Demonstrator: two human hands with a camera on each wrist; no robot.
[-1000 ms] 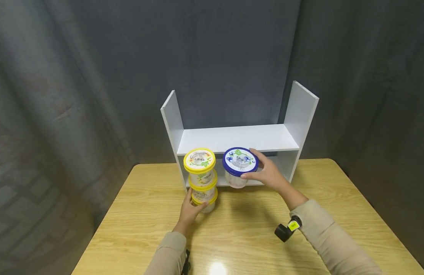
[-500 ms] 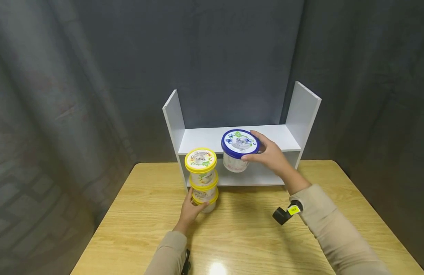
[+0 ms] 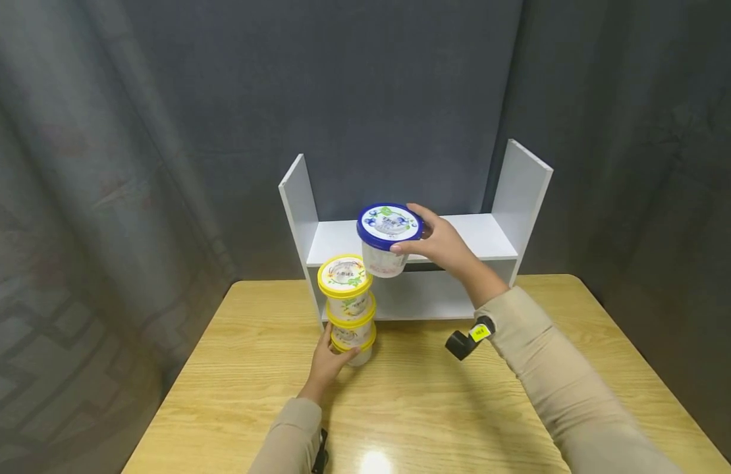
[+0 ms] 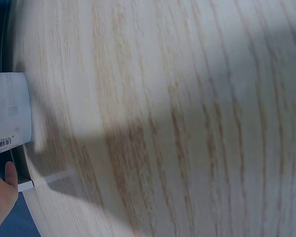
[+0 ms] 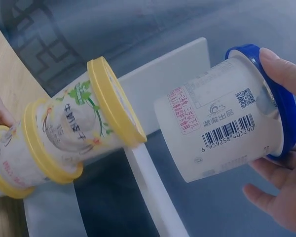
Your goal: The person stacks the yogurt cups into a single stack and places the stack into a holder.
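Three yellow-lidded tubs [image 3: 349, 308] stand stacked on the table, in front of the left end of the shelf. My left hand [image 3: 326, 363] holds the lowest tub, thumb and fingers on either side. Up and to the right of the stack, a blue-lidded tub [image 3: 384, 257] is in the air, tilted a little. My right hand [image 3: 439, 243] grips its lid rim from the right. In the right wrist view the blue-lidded tub [image 5: 217, 123] is apart from the top yellow lid [image 5: 116, 106]. The left wrist view catches just part of a tub [image 4: 9, 111] and my left hand [image 4: 1, 192].
A white two-level shelf [image 3: 502, 237] with tall side panels stands at the back of the wooden table [image 3: 436, 401]. Grey curtains [image 3: 401, 99] hang behind and on both sides. A black wrist camera [image 3: 460, 343] sits on my right sleeve.
My right hand has lifted the blue-lidded tub from in front of the lower shelf and carried it left, toward the stack's top. My left hand and the stack stay put.
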